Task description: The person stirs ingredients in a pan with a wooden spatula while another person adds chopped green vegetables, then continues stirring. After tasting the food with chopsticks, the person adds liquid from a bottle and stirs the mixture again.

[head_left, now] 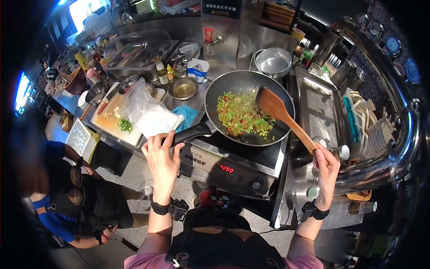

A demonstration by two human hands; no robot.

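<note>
A dark frying pan (251, 140) sits on the induction cooker, holding chopped green and red peppers (239, 114). My left hand (162, 157) is at the end of the pan's black handle (193, 133), which lies between thumb and forefinger; its other fingers are bent beside a clear plastic bag of white powder (156, 120). In my right hand (326, 166), closed, is the handle of a wooden spatula (274, 106). The spatula's blade is inside the pan, tilted over the right side of the peppers. Where the blade's lower edge rests is partly hidden.
The cooker (210, 162) shows 4200. Left are a cutting board (104, 120), an oil bowl (183, 88) and a blue cloth (187, 114). Right are a metal tray (319, 105) and stacked white bowls (378, 139). A co-worker (85, 193) stands at the left.
</note>
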